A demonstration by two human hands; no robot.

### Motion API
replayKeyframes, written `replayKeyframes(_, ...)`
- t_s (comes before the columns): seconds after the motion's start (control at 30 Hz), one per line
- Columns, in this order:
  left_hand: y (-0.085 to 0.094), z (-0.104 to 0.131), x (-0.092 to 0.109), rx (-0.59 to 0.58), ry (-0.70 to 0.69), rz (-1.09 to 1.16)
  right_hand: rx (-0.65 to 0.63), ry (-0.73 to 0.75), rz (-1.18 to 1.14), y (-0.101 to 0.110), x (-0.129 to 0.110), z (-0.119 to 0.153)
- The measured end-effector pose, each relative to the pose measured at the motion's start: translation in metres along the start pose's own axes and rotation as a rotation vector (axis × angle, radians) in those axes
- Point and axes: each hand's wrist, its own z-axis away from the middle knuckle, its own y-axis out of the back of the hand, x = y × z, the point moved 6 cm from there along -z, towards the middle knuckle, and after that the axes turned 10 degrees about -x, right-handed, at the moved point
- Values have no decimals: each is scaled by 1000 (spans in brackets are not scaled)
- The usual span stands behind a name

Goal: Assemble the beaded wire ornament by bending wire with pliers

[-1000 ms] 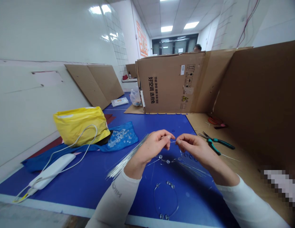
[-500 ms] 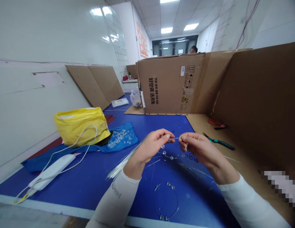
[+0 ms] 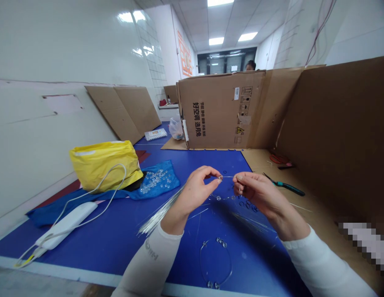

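My left hand [image 3: 201, 185] pinches a clear bead [image 3: 220, 177] between thumb and forefinger, at one end of a short taut stretch of thin wire [image 3: 229, 177]. The other end of that stretch is pinched by my right hand [image 3: 256, 189], its remaining fingers curled. More clear beads [image 3: 218, 198] hang on a strand below and between the hands. On the table nearer to me lies a wire loop [image 3: 231, 264] with a few clear beads on it. A bundle of thin wires [image 3: 157, 216] passes under my left forearm.
Loose clear beads [image 3: 156, 179] lie on a blue cloth at left, beside a yellow bag [image 3: 107, 165] and a white power strip [image 3: 68, 218] with its cord. Small dark rings [image 3: 249, 205] and green-handled pliers [image 3: 287, 187] are at right. Cardboard [image 3: 222, 111] walls the back.
My left thumb and forefinger have closed at the bead, and the wire between the hands shows longer. The hanging beads have swung to the right.
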Motion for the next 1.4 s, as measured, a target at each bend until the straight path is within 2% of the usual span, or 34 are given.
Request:
replayKeyframes(0.33,-3,0,-1,-67,8,141,12,7,-7,-1,0,0)
replayKeyframes(0.9,-5,1,4,-91,-21,106,21,10,23,-4,0,0)
replayKeyframes(1.4,-12,1,4,-131,-22,205,1,3,30,-9,-1,2)
